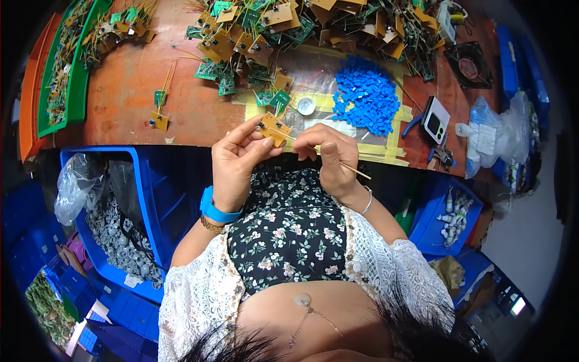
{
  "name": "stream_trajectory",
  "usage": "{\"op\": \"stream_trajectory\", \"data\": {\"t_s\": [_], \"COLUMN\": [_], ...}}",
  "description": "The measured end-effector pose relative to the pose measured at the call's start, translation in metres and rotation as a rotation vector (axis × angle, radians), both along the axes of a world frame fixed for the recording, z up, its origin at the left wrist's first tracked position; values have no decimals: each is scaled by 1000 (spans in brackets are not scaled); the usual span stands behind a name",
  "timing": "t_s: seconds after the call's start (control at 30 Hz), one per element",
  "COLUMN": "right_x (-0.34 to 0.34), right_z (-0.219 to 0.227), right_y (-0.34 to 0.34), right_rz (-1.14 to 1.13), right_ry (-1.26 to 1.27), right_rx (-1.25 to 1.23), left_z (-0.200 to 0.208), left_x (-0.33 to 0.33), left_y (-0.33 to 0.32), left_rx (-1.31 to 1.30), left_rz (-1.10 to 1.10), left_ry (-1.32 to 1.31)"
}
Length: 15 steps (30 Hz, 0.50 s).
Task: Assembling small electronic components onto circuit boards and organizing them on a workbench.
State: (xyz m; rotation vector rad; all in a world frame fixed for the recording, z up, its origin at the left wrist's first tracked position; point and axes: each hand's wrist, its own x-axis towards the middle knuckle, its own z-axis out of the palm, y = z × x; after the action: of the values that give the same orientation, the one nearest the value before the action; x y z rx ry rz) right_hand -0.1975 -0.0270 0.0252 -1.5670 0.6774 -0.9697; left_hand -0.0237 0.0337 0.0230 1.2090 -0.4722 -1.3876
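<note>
Between the thumb and fingers of my left hand (pixel 238 157) is a small tan circuit board (pixel 274 128), tilted above the table's front edge. A small green circuit board (pixel 280 100) sits just beyond it, seemingly joined by thin wires. My right hand (pixel 330 158) is closed on a thin wooden stick (pixel 354 170). The stick's far end reaches the face of the tan board; its very tip is too small to make out. A small round tin (pixel 306 107) stands on the table beyond my right hand.
Blue plastic pieces (pixel 367 95) lie heaped at the right, near a phone (pixel 435 119) and pliers (pixel 416 123). Wired boards (pixel 241 42) pile up at the back. A green tray (pixel 75 78) stands left. Blue bins (pixel 140 199) (pixel 431 223) sit below the table edge.
</note>
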Motion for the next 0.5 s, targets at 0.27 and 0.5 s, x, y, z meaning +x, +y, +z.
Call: {"op": "stream_trajectory", "data": {"t_s": [0.27,0.5], "right_x": [4,-3], "right_z": [-5,4], "right_y": [1,-4], "right_rz": [-5,13], "right_ry": [22,161], "right_rx": [-15,-350], "left_z": [3,1], "left_x": [-2,0], "left_y": [0,-1], "left_rx": [-42,-59], "left_rz": [-32,-20], "left_ry": [4,-4]}}
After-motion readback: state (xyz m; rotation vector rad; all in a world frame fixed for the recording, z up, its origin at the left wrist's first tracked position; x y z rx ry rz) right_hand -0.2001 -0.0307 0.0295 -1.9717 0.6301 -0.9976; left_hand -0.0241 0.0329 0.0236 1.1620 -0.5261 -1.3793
